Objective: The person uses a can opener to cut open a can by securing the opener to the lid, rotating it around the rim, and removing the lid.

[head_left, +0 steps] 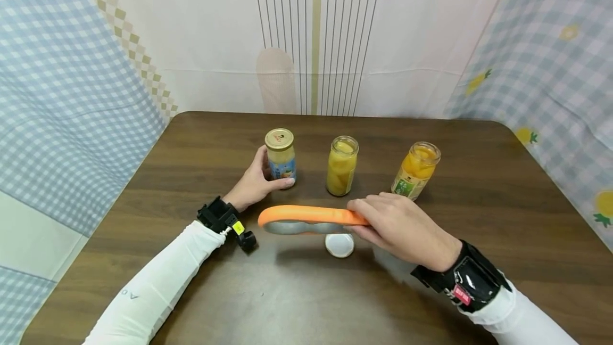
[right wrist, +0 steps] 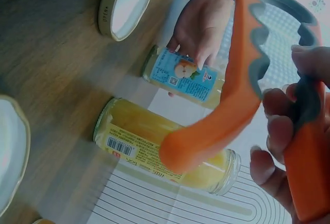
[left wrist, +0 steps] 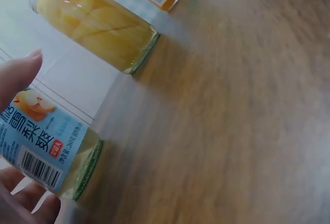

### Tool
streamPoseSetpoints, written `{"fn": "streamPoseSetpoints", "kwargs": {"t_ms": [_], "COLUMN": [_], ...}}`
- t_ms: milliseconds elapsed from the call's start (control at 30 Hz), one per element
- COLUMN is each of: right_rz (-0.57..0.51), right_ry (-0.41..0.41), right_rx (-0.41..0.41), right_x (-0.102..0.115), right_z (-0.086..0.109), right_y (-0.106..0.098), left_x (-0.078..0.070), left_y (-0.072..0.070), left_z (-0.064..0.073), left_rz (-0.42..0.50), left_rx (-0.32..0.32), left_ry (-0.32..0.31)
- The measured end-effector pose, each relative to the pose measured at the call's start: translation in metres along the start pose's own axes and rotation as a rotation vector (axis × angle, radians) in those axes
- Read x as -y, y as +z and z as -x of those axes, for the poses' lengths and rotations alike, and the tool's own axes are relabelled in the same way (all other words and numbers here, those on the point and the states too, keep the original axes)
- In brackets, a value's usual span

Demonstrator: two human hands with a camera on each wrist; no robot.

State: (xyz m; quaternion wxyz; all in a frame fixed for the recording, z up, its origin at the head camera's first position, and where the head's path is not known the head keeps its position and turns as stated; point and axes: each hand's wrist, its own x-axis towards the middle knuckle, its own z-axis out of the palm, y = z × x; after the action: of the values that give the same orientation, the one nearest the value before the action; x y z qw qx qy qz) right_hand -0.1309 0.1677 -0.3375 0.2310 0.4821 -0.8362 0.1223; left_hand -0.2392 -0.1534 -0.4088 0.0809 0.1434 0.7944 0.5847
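Note:
A glass jar with a gold lid and blue fruit label (head_left: pixel 281 159) stands upright on the table. My left hand (head_left: pixel 257 181) holds it low down, thumb across the front and fingers round the far side. In my right hand (head_left: pixel 401 226) I grip an orange and grey jar opener (head_left: pixel 299 219) by its handles. The opener is held above the table, in front of the jars; its toothed grey inner edges show in the right wrist view. A lidless jar of yellow fruit (head_left: pixel 342 166) stands in the middle.
Beyond my right hand, another lidless jar (head_left: pixel 415 171) holds orange fruit pieces. A loose lid (head_left: pixel 339 245) lies white side up below the opener; the right wrist view shows a second lid (right wrist: pixel 11 154). Patterned cloth (head_left: pixel 215 25) hangs behind the wooden table (head_left: pixel 215 137).

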Motion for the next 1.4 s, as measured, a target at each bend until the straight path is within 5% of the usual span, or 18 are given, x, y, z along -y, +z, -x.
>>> {"fn": "streamPoseSetpoints", "kwargs": {"t_ms": [433, 600, 900, 1400], "right_rz": [0.115, 0.057, -0.16, -0.127], "right_ry": [-0.039, -0.012, 0.147, 0.084], "right_rx": [0.005, 0.024, 0.195, 0.214], "right_x": [0.004, 0.007, 0.012, 0.01], "right_z": [-0.006, -0.007, -0.003, 0.0], "right_y": [0.003, 0.002, -0.003, 0.0], "left_x": [0.0, 0.002, 0.003, 0.002], "left_y": [0.008, 0.01, 0.009, 0.004], "left_z": [-0.01, -0.012, -0.01, -0.005], "left_rz": [0.017, 0.024, -0.004, -0.02], "left_rx": [-0.02, -0.015, -0.034, 0.019], "left_ry": [0.062, 0.095, 0.074, 0.019]}}
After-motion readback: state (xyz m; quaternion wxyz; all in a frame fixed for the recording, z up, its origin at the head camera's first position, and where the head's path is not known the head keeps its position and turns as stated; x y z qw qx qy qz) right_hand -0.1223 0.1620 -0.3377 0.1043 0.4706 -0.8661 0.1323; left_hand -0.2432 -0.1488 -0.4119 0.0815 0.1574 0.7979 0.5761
